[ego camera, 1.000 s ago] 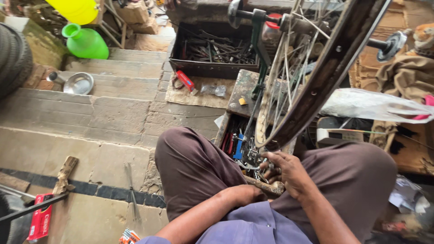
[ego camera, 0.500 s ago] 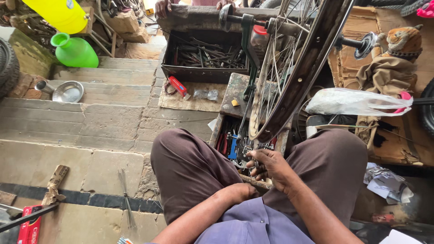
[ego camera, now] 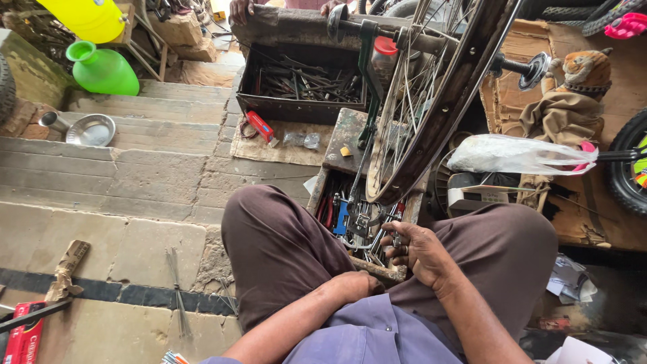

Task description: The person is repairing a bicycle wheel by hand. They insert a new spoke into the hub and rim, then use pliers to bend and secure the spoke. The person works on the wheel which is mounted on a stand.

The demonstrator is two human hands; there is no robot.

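Your right hand (ego camera: 419, 253) curls over a small metal tool at the toolbox (ego camera: 350, 222) edge between your knees, forearm angled inward; your left hand (ego camera: 357, 283) tucks out of sight beneath it, grip unclear; the bicycle wheel (ego camera: 438, 101) stands just above

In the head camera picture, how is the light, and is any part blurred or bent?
Head view: soft, even daylight, no hard shadows; the white plastic bag is bright but not blown out; the wheel rim and stone steps are sharp; wide-lens bending shows at the edges; the right hand is clear.
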